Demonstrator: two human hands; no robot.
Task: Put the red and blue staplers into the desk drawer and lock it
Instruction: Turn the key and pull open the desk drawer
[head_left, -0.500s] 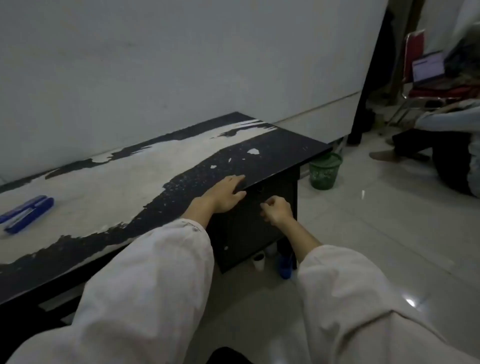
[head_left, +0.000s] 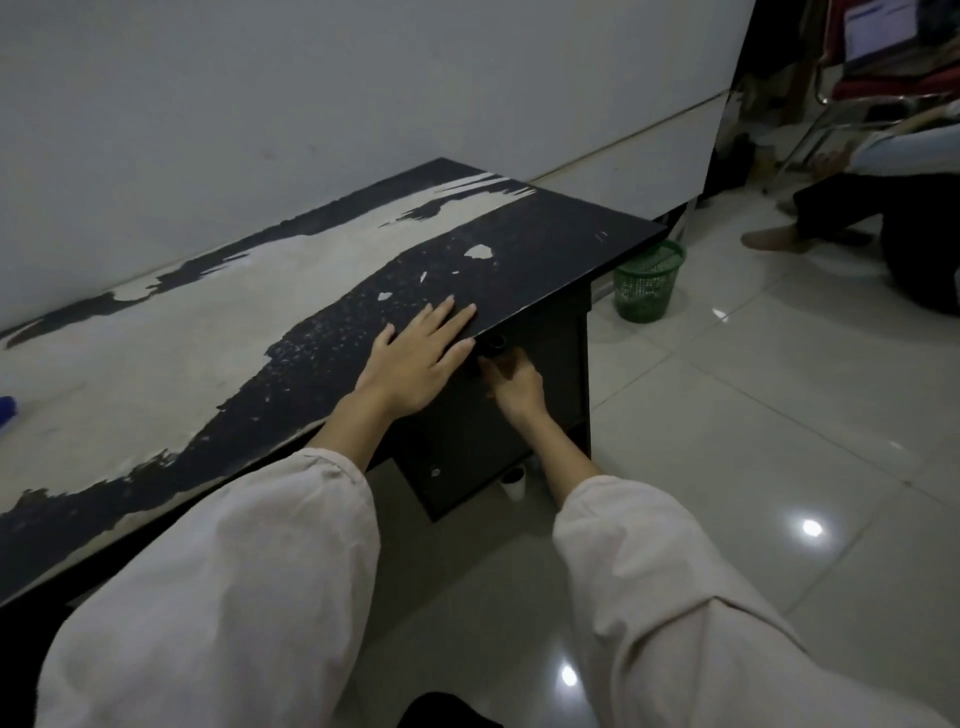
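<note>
My left hand (head_left: 421, 358) lies flat and open on the worn black desk top (head_left: 545, 244), fingers near its front edge. Just below that edge my right hand (head_left: 511, 384) presses against the dark drawer front (head_left: 550, 364), fingers pinched at a small round dark lock (head_left: 496, 343). Whatever they pinch is hidden. The drawer looks closed. Only a blue tip of the blue stapler (head_left: 5, 408) shows at the far left edge of the desk. The red stapler is not in view.
A lower cabinet door with a small silver lock (head_left: 435, 472) sits under the drawer. A white cup (head_left: 514, 486) stands on the floor beneath, a green mesh basket (head_left: 649, 283) by the desk's right end. A person (head_left: 904, 228) sits on the tiled floor at right.
My right hand has risen from in front of the drawer to the lock under the desk edge. My left hand has flattened on the top. The view shifted right, leaving the blue stapler nearly out of frame.
</note>
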